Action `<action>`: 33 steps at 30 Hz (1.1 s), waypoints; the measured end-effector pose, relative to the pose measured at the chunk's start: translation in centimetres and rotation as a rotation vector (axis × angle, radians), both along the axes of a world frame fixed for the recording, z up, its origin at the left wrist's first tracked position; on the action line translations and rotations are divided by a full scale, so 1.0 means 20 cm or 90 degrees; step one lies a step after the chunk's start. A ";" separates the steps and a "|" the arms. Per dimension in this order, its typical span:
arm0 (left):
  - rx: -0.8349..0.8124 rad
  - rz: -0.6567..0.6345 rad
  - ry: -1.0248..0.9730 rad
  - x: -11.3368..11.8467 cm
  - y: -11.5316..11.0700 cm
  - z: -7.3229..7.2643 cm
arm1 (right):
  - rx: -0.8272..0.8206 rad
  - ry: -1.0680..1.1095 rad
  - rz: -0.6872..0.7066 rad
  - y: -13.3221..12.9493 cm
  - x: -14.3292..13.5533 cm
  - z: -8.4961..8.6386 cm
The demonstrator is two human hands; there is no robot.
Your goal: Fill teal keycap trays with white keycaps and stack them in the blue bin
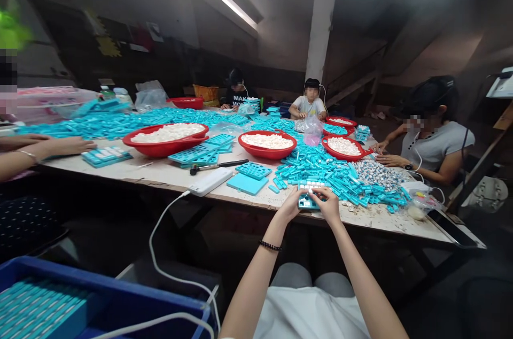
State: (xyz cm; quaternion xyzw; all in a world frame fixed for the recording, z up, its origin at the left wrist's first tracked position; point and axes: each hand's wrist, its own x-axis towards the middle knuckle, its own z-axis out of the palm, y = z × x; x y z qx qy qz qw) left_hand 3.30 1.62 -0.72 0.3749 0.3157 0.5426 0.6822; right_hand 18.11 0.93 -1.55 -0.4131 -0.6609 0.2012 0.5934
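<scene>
Tray (305, 203), turquoise, in the head view: between both hands at the near edge of the worktop (160, 173). Looks partly done: white pieces (316, 184) in rows across the far part, dark openings in the near part, apparently left to fill. Exact fill hard to count behind the fingers.

Left hand (289, 205): grip closed on the tray's left side. Right hand (328, 205): grip bent over the tray, fingertips at a white piece; cannot tell pinching from pressing.

Counted, same view: one tray in the hands, one more filled tray (106, 156) beside a co-worker's hand (76, 145) at left. Red bowls (166, 151), seemingly six, most with white pieces. One flat panel (247, 184), one holed plate (253, 170) just behind; more holed plates near the big left bowl, too overlapped for a sure count. One power bank (210, 182), one black-handled tool (218, 166), one phone (452, 228). One blue crate (132, 293) at lower left, with a turquoise stack (44, 309) too tight to count. Loose turquoise pieces (328, 173) and blue-and-white pieces (377, 174) beyond counting. Four other people (312, 107) around the worktop.
</scene>
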 end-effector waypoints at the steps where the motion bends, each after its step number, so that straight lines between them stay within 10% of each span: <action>1: 0.004 0.003 0.013 0.00 0.00 0.00 | 0.002 -0.005 0.002 0.00 0.00 0.00; 33: 0.169 0.295 0.234 0.08 0.00 -0.05 | 0.002 0.032 0.010 -0.01 -0.01 0.00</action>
